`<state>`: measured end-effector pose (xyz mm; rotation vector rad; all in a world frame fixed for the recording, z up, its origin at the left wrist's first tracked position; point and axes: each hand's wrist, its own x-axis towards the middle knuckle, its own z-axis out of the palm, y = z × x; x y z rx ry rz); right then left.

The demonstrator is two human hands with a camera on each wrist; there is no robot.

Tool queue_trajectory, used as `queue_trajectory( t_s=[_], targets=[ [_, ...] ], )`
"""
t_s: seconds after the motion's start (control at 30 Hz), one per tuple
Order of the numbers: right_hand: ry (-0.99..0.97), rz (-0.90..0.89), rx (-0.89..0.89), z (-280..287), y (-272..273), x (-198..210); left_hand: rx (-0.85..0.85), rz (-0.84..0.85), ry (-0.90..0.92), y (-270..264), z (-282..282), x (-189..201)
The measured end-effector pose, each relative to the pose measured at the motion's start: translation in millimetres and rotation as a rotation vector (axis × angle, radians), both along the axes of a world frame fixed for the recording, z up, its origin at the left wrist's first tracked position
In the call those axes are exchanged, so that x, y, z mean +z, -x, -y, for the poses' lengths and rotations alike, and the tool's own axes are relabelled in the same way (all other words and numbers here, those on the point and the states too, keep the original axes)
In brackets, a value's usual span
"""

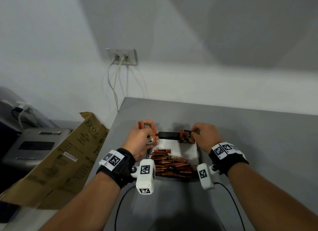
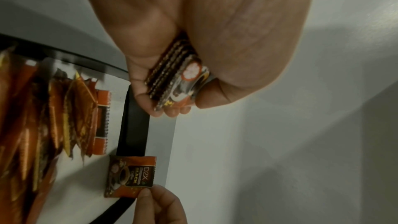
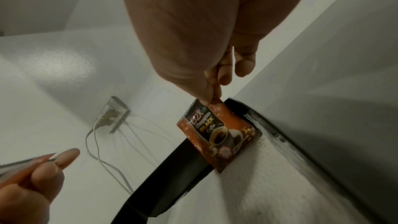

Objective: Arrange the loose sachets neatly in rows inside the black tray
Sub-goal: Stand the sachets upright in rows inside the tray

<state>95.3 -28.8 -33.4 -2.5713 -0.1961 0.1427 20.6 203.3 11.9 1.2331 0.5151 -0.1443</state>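
Observation:
A black tray [image 1: 167,135] with a white lining sits on the grey counter. A pile of orange-brown sachets [image 1: 172,163] fills its near half. My left hand [image 1: 142,139] grips a small stack of sachets [image 2: 172,83] above the tray's far left corner. My right hand [image 1: 203,136] pinches one sachet [image 1: 186,136] by its top corner, with its lower edge on the lining at the tray's far right corner [image 3: 247,113]. That same single sachet [image 3: 217,135] hangs face out in the right wrist view and shows at the tray's rim [image 2: 133,117] in the left wrist view as the sachet [image 2: 131,176].
The grey counter [image 1: 249,144] runs to the wall, with its left edge near the tray. A cardboard box [image 1: 56,162] and a grey machine [image 1: 34,144] stand left of the counter. A wall socket [image 1: 123,56] with white cables hangs behind.

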Motion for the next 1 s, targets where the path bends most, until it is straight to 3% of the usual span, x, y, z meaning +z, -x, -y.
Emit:
queue_trajectory(
  t_s=[0.67,0.8,0.9,1.0],
  targets=[
    [0.017,-0.025,0.011,12,0,-2,-0.101,0.018,-0.068,0,6,-5],
    [-0.098,0.1,0.061,4,11,26,-0.178,0.081,-0.116,0,10,-6],
    [-0.324,-0.001,0.185,-18,23,61,-0.238,0.149,-0.122,-6,22,-4],
    [-0.304,-0.044,0.278,-34,22,78,-0.269,0.172,-0.127,-12,30,-1]
  ],
)
